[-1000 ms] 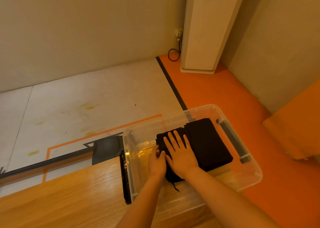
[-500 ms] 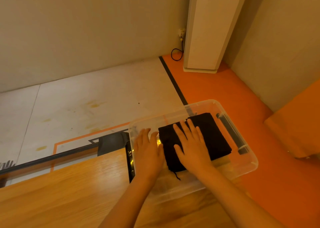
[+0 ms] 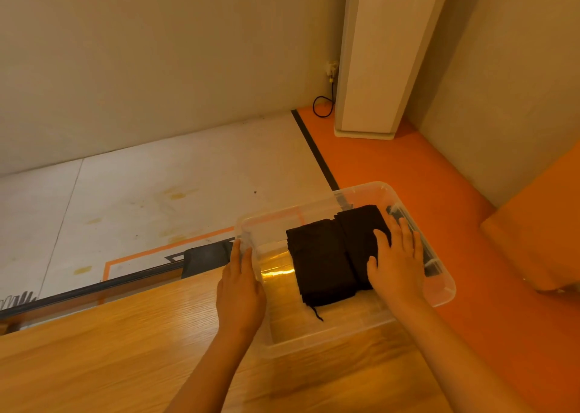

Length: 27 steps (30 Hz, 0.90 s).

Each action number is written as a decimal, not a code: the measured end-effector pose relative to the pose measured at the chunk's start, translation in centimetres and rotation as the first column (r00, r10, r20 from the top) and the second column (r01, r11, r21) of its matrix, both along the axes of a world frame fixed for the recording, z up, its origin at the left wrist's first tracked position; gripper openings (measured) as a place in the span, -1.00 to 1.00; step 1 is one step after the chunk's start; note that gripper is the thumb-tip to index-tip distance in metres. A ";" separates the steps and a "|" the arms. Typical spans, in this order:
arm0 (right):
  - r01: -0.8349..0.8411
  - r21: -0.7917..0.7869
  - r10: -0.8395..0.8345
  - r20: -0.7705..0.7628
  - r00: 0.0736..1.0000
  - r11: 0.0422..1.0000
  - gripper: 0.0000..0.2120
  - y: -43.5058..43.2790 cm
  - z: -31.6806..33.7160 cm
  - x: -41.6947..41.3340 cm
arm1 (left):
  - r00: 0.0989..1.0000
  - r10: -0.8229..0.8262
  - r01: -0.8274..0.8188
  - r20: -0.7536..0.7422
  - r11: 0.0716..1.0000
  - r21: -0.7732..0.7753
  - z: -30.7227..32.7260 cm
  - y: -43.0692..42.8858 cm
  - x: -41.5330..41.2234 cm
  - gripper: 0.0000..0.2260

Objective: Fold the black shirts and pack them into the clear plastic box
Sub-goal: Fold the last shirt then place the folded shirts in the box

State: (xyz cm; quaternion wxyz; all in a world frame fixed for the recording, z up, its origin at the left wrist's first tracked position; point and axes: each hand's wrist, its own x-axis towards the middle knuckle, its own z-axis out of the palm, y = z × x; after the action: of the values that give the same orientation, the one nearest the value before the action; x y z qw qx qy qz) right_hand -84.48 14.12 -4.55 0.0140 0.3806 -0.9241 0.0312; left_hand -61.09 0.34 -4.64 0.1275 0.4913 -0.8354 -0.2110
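Wooden table (image 3: pixel 94 350): carries clear plastic box (image 3: pixel 329 331) at its right end, beside orange floor (image 3: pixel 408 167).

Box: lidless, holds two folded piles of black shirts (image 3: pixel 320 262) side by side, touching; bare bottom shows left of them, likely room for more.

Right hand (image 3: pixel 397 262): inside box, flat on right pile, fingers spread and straight, gripping nothing; likely pressing fabric down so pile sits low.

Left hand (image 3: pixel 240 290): fingers straight along box's left outer wall, nothing clasped; likely steadying box against push.

Loose thread (image 3: pixel 317 313): trails from left pile's near edge.
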 end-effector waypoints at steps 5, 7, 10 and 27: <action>0.130 0.011 -0.130 0.013 0.991 0.991 -0.33 0.9 0.4 1.4 | 1.000 0.025 -0.025 -0.004 0.998 0.051 -0.5 -1.0 3.7 -0.40; 0.172 0.112 -0.181 0.080 0.980 0.979 -0.39 0.9 0.5 2.8 | 0.999 0.049 -0.050 0.022 0.997 0.052 -0.6 -1.8 6.1 -0.41; 0.132 0.118 -0.145 0.109 0.983 0.984 -0.43 -0.3 0.7 5.9 | 0.993 0.095 -0.098 0.069 0.994 0.042 -0.3 -2.4 9.8 -0.43; -0.161 0.041 0.147 0.242 0.959 0.986 -0.44 -8.8 1.5 30.7 | 0.954 0.282 -0.286 0.099 0.958 0.027 1.2 -7.5 37.6 -0.46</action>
State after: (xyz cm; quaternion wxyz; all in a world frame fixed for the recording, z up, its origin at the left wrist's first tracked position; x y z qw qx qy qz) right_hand -53.76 5.27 -3.02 -0.1111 0.4450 -0.8872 0.0497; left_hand -23.48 -7.20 -3.46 0.1070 0.6179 -0.7568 -0.1844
